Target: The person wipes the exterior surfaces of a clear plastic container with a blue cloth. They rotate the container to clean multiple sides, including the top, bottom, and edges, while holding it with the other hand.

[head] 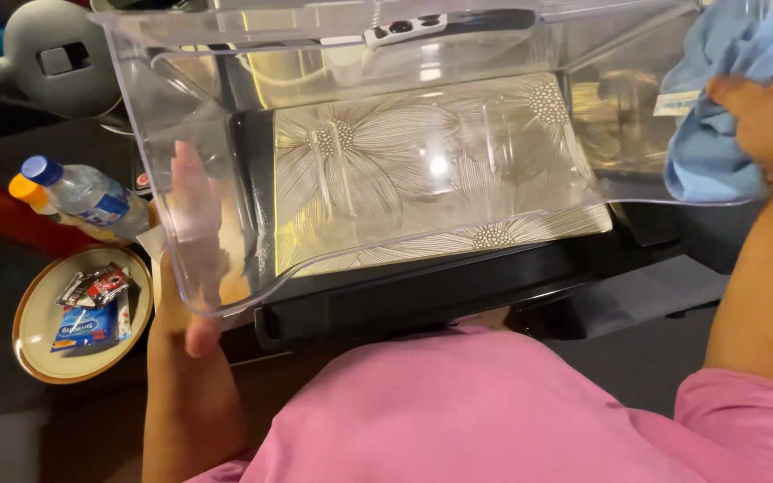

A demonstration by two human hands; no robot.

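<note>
Steadying the large clear plastic bin (386, 170) tilted above the flower-patterned tray (458, 234), the left hand (197, 241) lies flat and open against its side wall while the right hand (767, 116) clutches a bunched light-blue cloth (717, 107) at the opposite rim.

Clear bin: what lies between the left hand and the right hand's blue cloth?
Head view: only the clear bin's transparent floor, with a flower-patterned surface showing through.
</note>
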